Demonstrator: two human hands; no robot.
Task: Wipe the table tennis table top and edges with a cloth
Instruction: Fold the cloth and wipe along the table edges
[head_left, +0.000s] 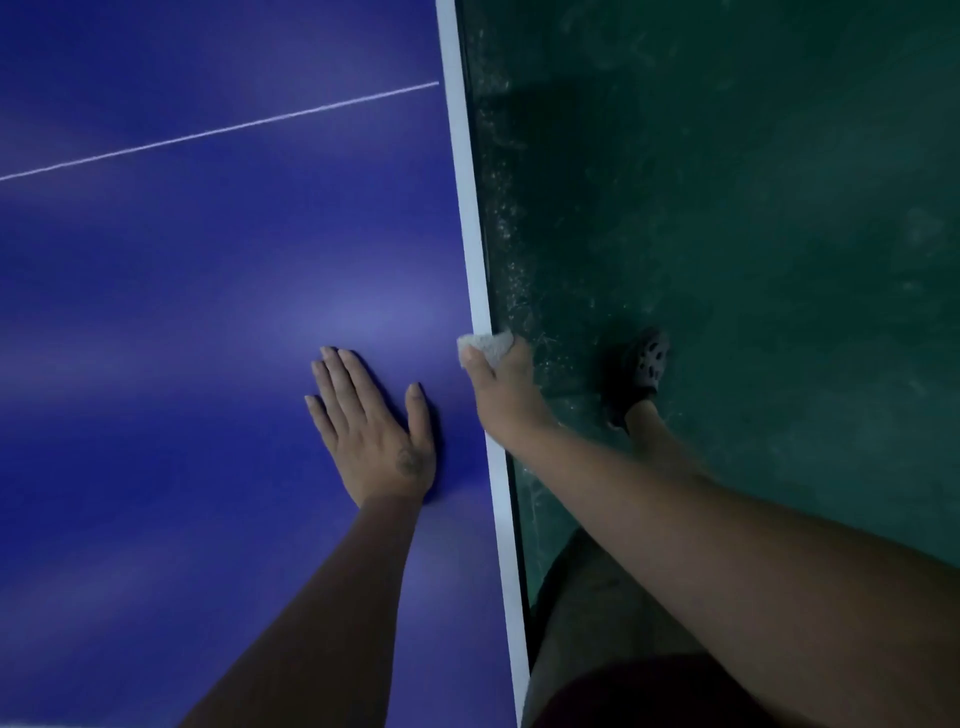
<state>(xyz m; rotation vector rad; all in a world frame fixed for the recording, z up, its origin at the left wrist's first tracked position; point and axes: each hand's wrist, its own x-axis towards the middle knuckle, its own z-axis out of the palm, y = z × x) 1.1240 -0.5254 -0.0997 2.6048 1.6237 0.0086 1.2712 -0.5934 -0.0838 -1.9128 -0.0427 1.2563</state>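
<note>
Pale crumpled cloth (485, 347) clamped in right hand (506, 395) fingers at table edge (470, 208) (left hand (371, 431) fingers straight)

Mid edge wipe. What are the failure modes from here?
1. The cloth is a small wad pinched in the right hand at the white edge; it may slip off toward the floor.
2. The left hand lies flat on the blue top and could leave prints on it.
3. Lighting is dim, so missed patches may go unnoticed.
</note>
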